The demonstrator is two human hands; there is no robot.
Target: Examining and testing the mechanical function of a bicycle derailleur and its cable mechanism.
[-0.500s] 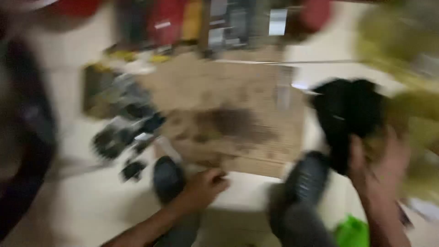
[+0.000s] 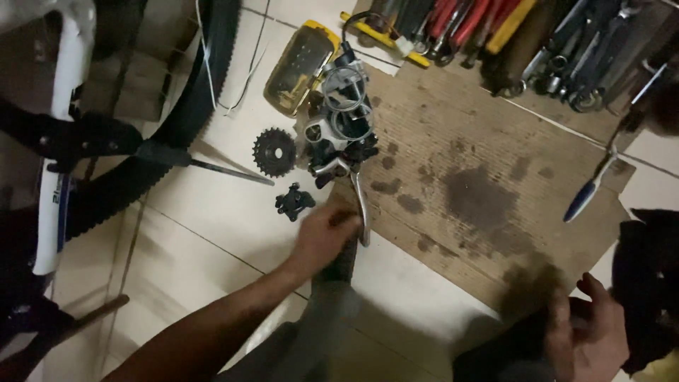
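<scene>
My left hand (image 2: 324, 235) reaches across the tiled floor to the lower end of a silver brake lever (image 2: 361, 209). Its fingers are curled beside the lever, and motion blur hides whether they grip it. The lever hangs out of a pile of dark bicycle parts and cables (image 2: 339, 127) at the left edge of a stained cardboard sheet (image 2: 481, 184). A small black caliper (image 2: 293, 201) and a black sprocket (image 2: 274, 151) lie just left of the hand. My right hand (image 2: 590, 332) is low at the right, palm showing and fingers apart, next to a black cloth-like bundle (image 2: 647, 283).
A bicycle tyre (image 2: 205, 85) and a white frame part (image 2: 60, 141) fill the left side. A yellow case (image 2: 300, 67) sits above the pile. Many hand tools (image 2: 509, 35) line the top. A blue-handled tool (image 2: 590, 189) lies on the cardboard's right.
The view has swung left and sharpened. My left hand has moved up to the brake lever. My right hand sits lower, beside the black bundle rather than under it.
</scene>
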